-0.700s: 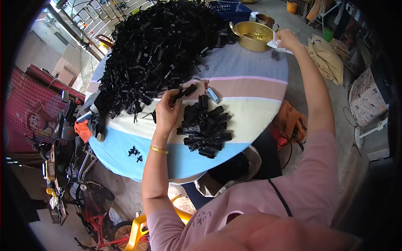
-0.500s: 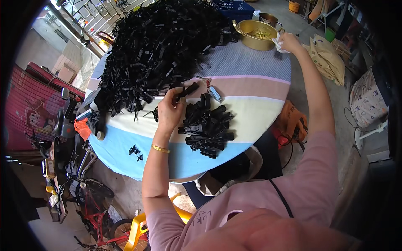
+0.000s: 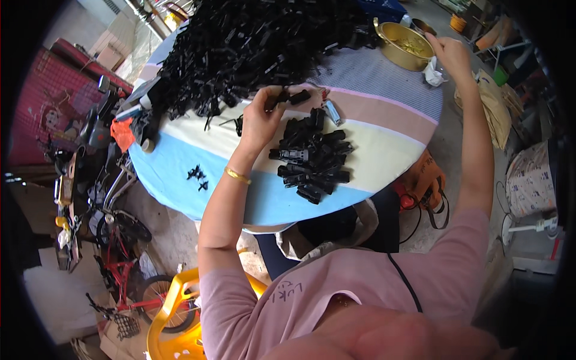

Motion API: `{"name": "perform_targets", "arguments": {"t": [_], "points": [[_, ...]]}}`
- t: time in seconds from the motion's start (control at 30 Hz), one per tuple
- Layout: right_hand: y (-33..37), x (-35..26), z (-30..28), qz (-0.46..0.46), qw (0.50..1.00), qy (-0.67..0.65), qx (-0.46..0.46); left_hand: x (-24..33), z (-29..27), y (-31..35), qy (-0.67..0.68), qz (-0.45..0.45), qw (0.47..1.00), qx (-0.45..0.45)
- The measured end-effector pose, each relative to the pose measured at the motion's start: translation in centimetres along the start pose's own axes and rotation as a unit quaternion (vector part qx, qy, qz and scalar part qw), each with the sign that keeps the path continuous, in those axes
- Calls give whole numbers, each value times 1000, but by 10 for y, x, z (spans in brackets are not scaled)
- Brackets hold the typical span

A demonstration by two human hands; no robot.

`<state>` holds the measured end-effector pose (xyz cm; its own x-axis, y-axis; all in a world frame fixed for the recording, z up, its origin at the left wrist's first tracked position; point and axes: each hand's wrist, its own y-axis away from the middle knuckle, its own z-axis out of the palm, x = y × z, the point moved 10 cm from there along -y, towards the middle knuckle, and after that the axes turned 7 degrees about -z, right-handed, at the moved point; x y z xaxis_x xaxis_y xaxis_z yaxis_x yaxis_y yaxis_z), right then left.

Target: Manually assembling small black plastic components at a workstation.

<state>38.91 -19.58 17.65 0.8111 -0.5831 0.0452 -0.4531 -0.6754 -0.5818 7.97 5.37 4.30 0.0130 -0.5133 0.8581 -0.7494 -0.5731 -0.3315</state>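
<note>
My left hand (image 3: 262, 119), with a gold bangle at its wrist, pinches a black plastic clip-like part (image 3: 298, 97) above the table. Just below it lies a small heap of similar black parts (image 3: 312, 157). A light-blue object (image 3: 332, 113), possibly a lighter, rests beside that heap. Farther off, my right hand (image 3: 454, 59) is closed at the right rim of a gold two-handled pot (image 3: 401, 59), its fingers partly hidden. Inside the pot are small yellowish pieces. Crumpled white tissue (image 3: 432, 74) hangs just under that hand.
A large mound of black parts (image 3: 258, 54) covers the far left of the round, striped-cloth table (image 3: 174, 174). Several tiny black pieces (image 3: 197, 177) lie near its front left edge. A blue basket (image 3: 387, 10) stands behind the pot. A yellow chair (image 3: 171, 306) is at lower left.
The whole view has shifted, so the table sits higher and farther right. My right hand has moved from the tissue onto the pot's rim. My left hand still holds the black part.
</note>
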Motion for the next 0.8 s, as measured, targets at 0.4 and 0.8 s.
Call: {"name": "perform_targets", "arguments": {"t": [0.4, 0.8], "points": [[18, -258, 102, -132, 895, -415, -93, -16, 2, 4, 433, -138, 886, -95], [34, -252, 146, -79, 947, -195, -240, -12, 4, 2, 504, -141, 842, -127]]}}
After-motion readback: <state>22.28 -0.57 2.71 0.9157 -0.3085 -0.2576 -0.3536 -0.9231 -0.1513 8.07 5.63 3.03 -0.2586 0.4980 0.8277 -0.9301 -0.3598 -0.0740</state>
